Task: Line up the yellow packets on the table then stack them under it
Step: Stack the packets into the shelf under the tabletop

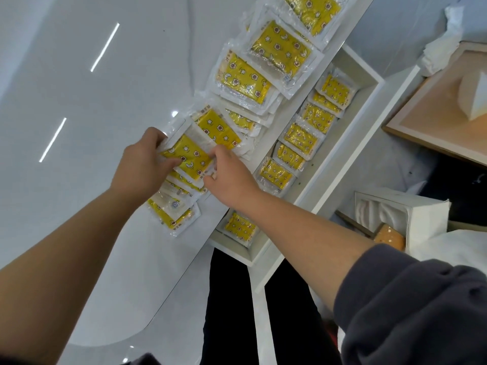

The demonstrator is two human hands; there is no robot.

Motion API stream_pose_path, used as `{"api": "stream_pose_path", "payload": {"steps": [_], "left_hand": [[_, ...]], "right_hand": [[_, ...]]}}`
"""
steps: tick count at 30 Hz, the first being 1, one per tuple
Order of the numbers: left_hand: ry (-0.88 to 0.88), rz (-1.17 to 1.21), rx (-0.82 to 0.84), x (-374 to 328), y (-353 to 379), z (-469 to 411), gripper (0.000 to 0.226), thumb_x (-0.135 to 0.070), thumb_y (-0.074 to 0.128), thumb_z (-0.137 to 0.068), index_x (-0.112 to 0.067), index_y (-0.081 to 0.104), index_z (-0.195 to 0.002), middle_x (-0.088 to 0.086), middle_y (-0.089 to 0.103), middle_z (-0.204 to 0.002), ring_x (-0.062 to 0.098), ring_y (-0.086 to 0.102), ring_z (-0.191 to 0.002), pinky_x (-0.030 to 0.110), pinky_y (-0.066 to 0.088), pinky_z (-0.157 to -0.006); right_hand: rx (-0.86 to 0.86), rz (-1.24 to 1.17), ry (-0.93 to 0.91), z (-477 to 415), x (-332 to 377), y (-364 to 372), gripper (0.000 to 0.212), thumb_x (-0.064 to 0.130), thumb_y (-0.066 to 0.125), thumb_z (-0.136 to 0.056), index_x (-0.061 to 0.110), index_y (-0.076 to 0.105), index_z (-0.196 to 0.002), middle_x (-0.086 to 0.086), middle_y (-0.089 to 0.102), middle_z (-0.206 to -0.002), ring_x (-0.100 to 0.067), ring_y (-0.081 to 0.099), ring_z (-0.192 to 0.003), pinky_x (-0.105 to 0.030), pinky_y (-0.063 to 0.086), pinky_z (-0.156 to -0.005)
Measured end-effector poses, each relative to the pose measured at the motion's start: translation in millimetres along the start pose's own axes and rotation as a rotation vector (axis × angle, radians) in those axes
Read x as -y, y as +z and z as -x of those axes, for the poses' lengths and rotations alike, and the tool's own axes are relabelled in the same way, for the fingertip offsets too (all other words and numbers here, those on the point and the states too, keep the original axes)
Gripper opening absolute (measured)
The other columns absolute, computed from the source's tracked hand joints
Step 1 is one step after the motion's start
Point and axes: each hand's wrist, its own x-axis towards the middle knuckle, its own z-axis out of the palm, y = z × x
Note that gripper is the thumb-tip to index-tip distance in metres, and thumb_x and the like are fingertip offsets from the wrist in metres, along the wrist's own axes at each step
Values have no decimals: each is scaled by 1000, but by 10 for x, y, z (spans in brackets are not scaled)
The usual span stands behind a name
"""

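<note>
Glossy white bench (79, 75), filling the left and centre of the head view, its near edge running diagonally from lower left to upper right. Carries the whole loose supply of packets close to that edge, probably so that each can drop straight to the shelf below.

White open shelf (363, 83), set under the bench edge and parallel to it. Holds a single overlapping file of stacked packets (300, 138), each lying flat and lapping its neighbour, the file following the shelf's length. One more lies apart at the near end, under the right forearm.

Row of yellow packets (245, 77) on the bench, overlapped like shingles along the same diagonal; alignment rough, several skewed, so lining-up judged unfinished.

Held packet (188, 156), on top of the near end of the row, between both hands. Yellow star-and-moon face upward, flat or nearly so. Long axis running from upper left to lower right, roughly across the line of the row. Clear sealed margin at each end taken as the grip area, presumably to square the packet without creasing the printed panel.

Left hand (143, 164): closed on the packet's far-left margin, thumb on top, fingers beneath.

Right hand (226, 172): pinching the packet's near-right margin, fingertips curled under and largely hidden.
</note>
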Motion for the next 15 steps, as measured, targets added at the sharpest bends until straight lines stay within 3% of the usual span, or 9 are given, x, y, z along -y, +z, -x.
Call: {"api": "stream_pose_path", "payload": {"steps": [3, 7, 9, 11, 13, 15], "left_hand": [[-76, 149, 83, 28, -95, -23, 28, -23, 71, -86, -20, 55, -108, -3, 60, -91, 8, 56, -74, 25, 44, -66], [-14, 237, 269, 106, -355, -59, 8, -19, 71, -85, -21, 65, -89, -8, 69, -71, 5, 65, -64, 28, 50, -66], [44, 219, 349, 101, -437, -71, 5, -19, 71, -85, -18, 67, -88, -5, 71, -73, 7, 66, -63, 30, 53, -66], [92, 195, 405, 54, -456, -103, 8, -20, 72, -84, -18, 68, -91, -2, 72, -79, 15, 70, -70, 33, 57, -71], [67, 222, 459, 24, -426, -144, 17, -28, 76, -80, -20, 70, -94, -2, 74, -82, 16, 72, -73, 35, 58, -75], [-40, 349, 494, 24, -386, -142, 50, -48, 85, -60, -21, 71, -99, 0, 75, -89, 19, 73, -77, 35, 58, -75]], "right_hand": [[2, -7, -5, 21, 16, -72, 47, 24, 66, -88, 13, 43, -128, -1, 46, -113, -19, 53, -97, -38, 49, -86], [-101, -34, -81, 55, 81, -165, 64, 30, 72, -84, 14, 39, -137, -5, 41, -137, -19, 46, -123, -34, 44, -100], [-19, -134, -43, 55, 135, -206, 74, 34, 73, -83, 13, 35, -143, -4, 42, -145, -19, 41, -132, -36, 39, -107], [149, -273, 67, 37, 179, -237, 69, 34, 75, -82, 12, 43, -140, -4, 52, -140, -18, 49, -127, -35, 39, -108], [300, -442, 159, 8, 175, -211, 54, 28, 78, -80, 14, 58, -128, -2, 66, -122, -16, 62, -111, -39, 46, -103], [312, -491, 222, -22, 135, -159, 50, 26, 80, -77, 15, 62, -122, 0, 69, -115, -16, 65, -106, -39, 48, -100]]}}
